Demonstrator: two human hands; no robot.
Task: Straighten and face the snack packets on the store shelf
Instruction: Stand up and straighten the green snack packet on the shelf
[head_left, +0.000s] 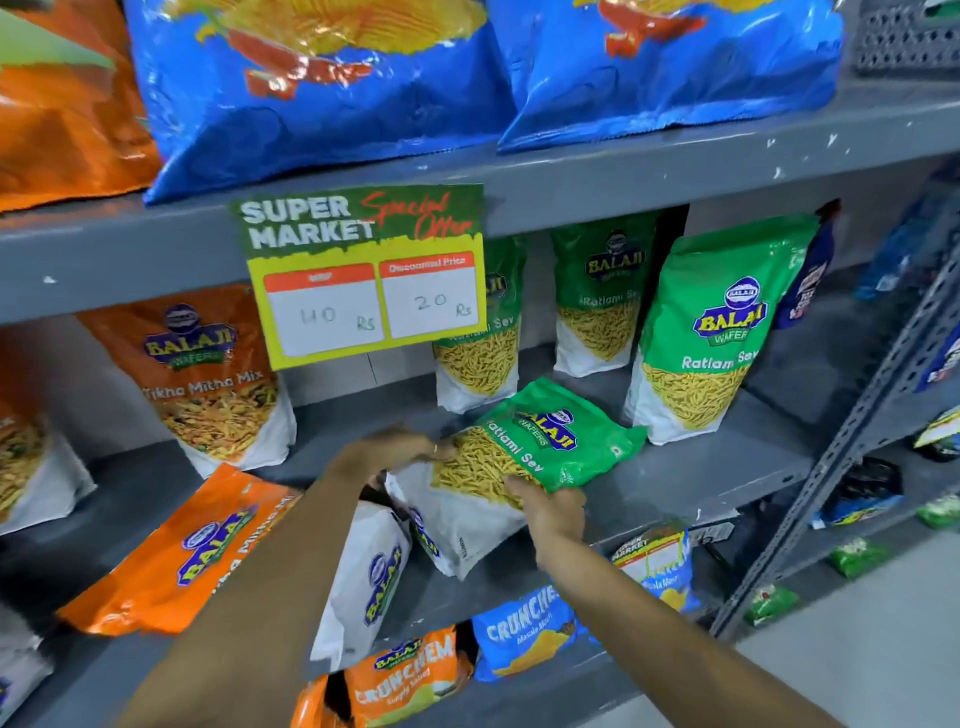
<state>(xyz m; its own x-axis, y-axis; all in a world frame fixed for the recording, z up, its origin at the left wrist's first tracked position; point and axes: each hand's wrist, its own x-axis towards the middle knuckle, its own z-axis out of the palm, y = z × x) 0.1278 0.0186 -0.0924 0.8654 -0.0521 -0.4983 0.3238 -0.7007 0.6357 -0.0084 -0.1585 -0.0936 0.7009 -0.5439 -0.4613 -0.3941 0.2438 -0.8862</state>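
Both hands hold a green-and-white plastic Ratlami Sev packet (511, 467), tilted with its green top toward the back right, over the front edge of the grey metal shelf (701, 483). The left hand (387, 449) grips its upper-left side, fingers (441, 448) curled onto the packet's face. The right hand (550, 506) clasps the lower right edge, fingers (519, 488) pressed against the printed front. Three more green packets of the same kind (696, 332) stand upright behind it, toward the shelf's back.

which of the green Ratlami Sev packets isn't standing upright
The green Ratlami Sev packet tilted at the shelf front, held by left hand and right hand. The three behind it stand upright.
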